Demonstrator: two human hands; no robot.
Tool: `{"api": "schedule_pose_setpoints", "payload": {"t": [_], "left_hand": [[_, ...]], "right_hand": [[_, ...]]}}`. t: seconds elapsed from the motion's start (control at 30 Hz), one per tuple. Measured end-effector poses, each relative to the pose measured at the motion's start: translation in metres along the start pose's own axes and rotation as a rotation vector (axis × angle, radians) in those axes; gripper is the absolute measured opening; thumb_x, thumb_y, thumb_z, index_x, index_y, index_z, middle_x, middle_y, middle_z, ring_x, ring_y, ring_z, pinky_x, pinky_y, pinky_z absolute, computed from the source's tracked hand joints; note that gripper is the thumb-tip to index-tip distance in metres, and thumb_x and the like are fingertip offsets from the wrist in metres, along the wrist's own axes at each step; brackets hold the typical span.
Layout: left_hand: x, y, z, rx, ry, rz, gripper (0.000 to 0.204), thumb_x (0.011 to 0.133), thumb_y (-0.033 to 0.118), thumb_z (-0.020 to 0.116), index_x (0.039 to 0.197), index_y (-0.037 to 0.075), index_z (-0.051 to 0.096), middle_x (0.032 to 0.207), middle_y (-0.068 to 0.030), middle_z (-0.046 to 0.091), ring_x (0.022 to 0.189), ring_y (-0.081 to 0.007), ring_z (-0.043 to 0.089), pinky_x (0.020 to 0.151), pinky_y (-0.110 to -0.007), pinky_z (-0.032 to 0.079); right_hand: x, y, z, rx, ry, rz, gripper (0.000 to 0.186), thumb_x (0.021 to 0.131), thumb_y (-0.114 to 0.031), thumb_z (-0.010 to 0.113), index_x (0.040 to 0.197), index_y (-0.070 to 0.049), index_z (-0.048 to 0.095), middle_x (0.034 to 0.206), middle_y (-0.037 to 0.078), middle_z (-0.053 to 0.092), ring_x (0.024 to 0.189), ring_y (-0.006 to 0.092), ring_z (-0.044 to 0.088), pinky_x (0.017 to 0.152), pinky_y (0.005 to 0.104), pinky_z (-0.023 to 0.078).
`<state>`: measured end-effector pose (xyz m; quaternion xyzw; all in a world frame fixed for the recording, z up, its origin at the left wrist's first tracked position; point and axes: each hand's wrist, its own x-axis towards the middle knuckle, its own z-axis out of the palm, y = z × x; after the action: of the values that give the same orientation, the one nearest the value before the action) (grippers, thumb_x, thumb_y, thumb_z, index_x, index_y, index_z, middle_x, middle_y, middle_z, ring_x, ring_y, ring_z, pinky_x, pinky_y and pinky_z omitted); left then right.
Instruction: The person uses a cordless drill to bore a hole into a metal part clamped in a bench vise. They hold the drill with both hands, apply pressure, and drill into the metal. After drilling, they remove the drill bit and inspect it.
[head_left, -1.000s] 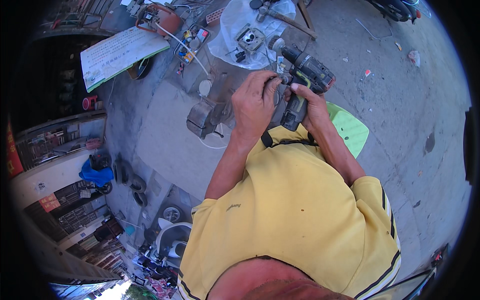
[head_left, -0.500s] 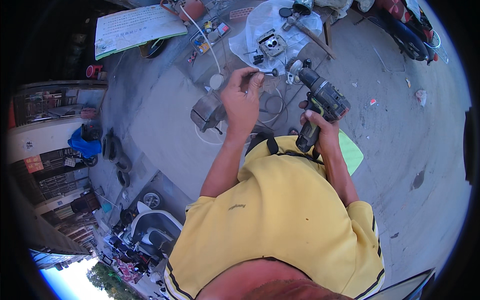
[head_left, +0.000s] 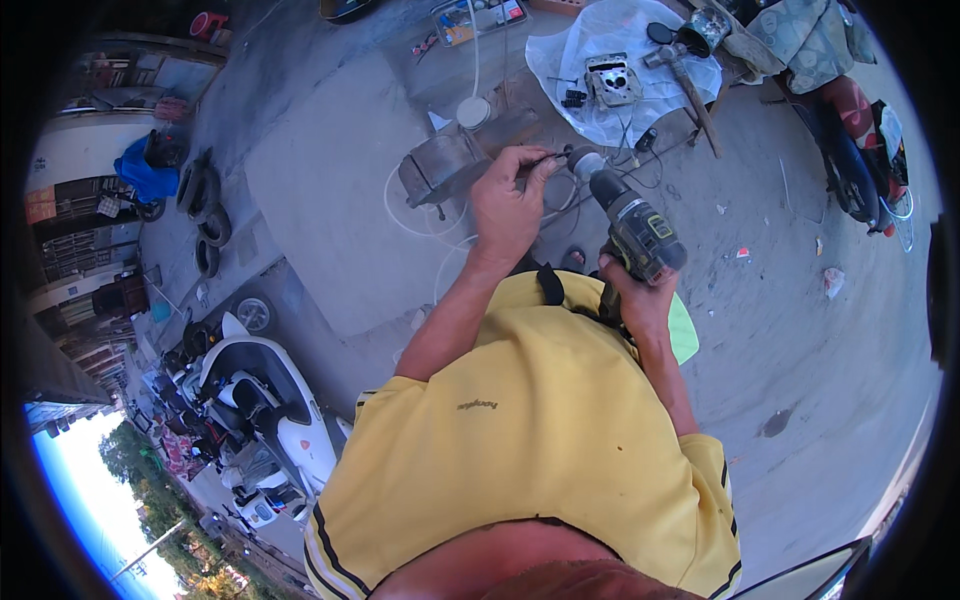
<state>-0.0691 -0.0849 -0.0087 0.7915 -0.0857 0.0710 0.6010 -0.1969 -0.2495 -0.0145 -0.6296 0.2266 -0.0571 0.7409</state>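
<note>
Tyres: where the ground runs along a row of buildings, several dark tyres (head_left: 212, 228) lie in a line, close to one another.
Scooter: nearer to the person, a white scooter (head_left: 310, 445) stands, partly behind the yellow shirt (head_left: 545, 420).
Vise: a dark, blocky vise (head_left: 440, 165) sits just beyond the left wrist, pale tubing looping around it.
Left hand: I see the left hand (head_left: 508, 208) raised, thumb and forefinger pinching a slim dark part.
Slim part: the slim dark part (head_left: 553, 157) points rightward out of those fingertips, its end right at the brush; from here I cannot tell whether they touch.
Brush: a round brush (head_left: 585, 160) is fitted on the nose of the drill.
Metal casting: a grey metal casting (head_left: 612, 85) with holes rests on a clear plastic sheet (head_left: 555, 45) beyond the hands.
Drill: the dark cordless drill (head_left: 642, 228) tilts, nose up toward the left hand.
Right hand: the right hand (head_left: 643, 298) is wrapped around the drill's grip.
Hammer: a wooden-handled hammer (head_left: 690, 95) lies across the sheet's right edge.
Motorbike: a dark motorbike (head_left: 850, 170) stands farthest right.
</note>
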Motion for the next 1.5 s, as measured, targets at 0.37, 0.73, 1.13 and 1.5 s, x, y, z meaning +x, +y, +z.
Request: {"api": "schedule_pose_setpoints", "payload": {"t": [0.37,0.73,1.13,1.5], "left_hand": [[0.015,-0.015,-0.032,0.083,0.044,0.238,0.012,0.094,0.001,0.078,0.102,-0.002,0.070,0.106,-0.0126,0.078,0.090,-0.0187,0.075,0.082,-0.031,0.060],[0.038,-0.014,-0.058,0.237,0.050,0.466,0.015,0.090,0.001,0.081,0.094,0.001,0.066,0.100,-0.0135,0.078,0.085,-0.0281,0.076,0.074,-0.037,0.060],[0.052,-0.013,-0.072,0.238,0.062,0.548,0.019,0.086,0.000,0.083,0.094,0.001,0.066,0.101,-0.0135,0.077,0.086,-0.0309,0.076,0.073,-0.039,0.059],[0.061,-0.007,-0.079,0.232,0.070,0.595,0.019,0.084,-0.004,0.083,0.095,0.000,0.068,0.103,-0.0142,0.079,0.087,-0.0298,0.077,0.075,-0.037,0.060]], "right_hand": [[0.002,-0.007,0.041,-0.045,0.037,-0.003,0.024,0.082,0.006,0.080,0.104,0.001,0.072,0.091,0.003,0.075,0.083,0.0122,0.071,0.076,0.0295,0.058],[-0.001,-0.015,0.076,-0.116,0.077,-0.069,0.015,0.083,0.000,0.080,0.098,0.001,0.075,0.088,0.003,0.076,0.079,0.0114,0.072,0.073,0.0291,0.057],[-0.003,-0.019,0.096,-0.192,0.093,-0.170,0.017,0.085,-0.002,0.080,0.101,0.001,0.075,0.091,0.005,0.078,0.083,0.0127,0.073,0.077,0.0303,0.057],[-0.001,-0.030,0.107,-0.220,0.135,-0.159,0.015,0.086,-0.001,0.080,0.100,0.001,0.075,0.091,0.005,0.077,0.082,0.0128,0.073,0.077,0.0310,0.057]]}}
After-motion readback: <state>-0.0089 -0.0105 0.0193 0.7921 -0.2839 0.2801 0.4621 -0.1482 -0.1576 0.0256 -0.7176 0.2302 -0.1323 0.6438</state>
